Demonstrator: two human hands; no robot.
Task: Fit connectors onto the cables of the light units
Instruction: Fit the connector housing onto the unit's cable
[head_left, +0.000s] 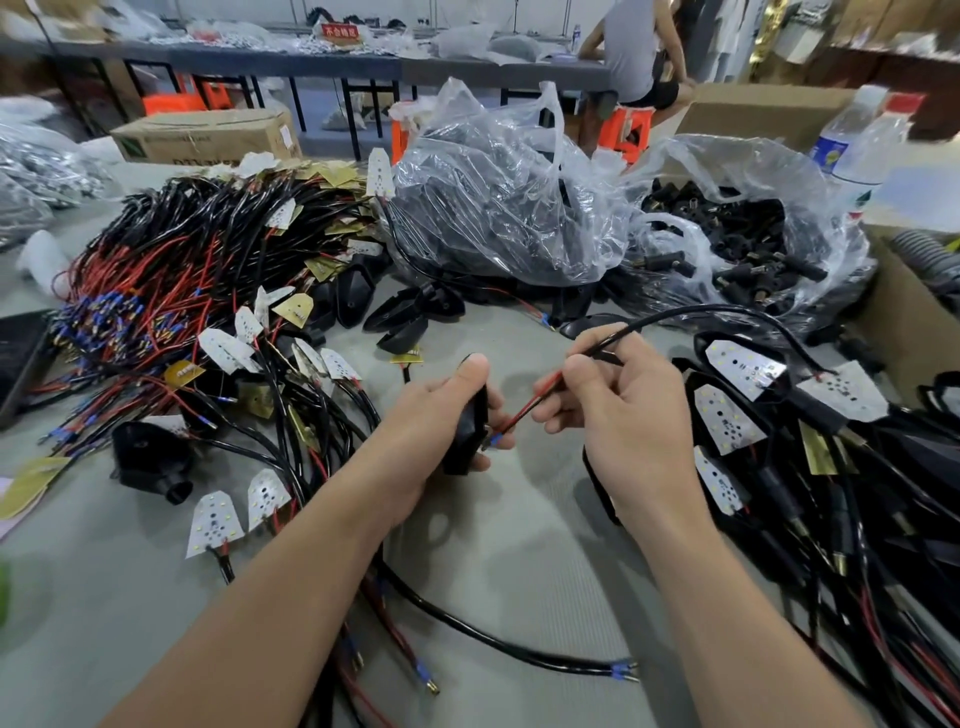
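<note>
1. Head view, middle of the frame: the left hand grips a black plastic part; the thumb lies along the top of it and the fingers curl round from behind.
2. Just right of it, the right hand pinches a thin black cable between thumb and fingers; the other fingers are curled in.
3. A red wire comes out of the cable below the right hand; its blue tip touches the edge of the black plastic part.
4. The cable goes up from the right hand, bends over to the right and comes down at the white light boards on the right side of the frame.
5. On the left side lies a big pile of wires, black and red, with more white boards on it.
6. At the top middle sits a clear plastic bag full of black parts; to its right a second bag lies open with small black connectors inside.
7. A water bottle stands at the upper right.
8. A loose black cable lies on the grey table at the bottom, between the two arms.
9. A cardboard box sits at the upper left, behind the pile.
</note>
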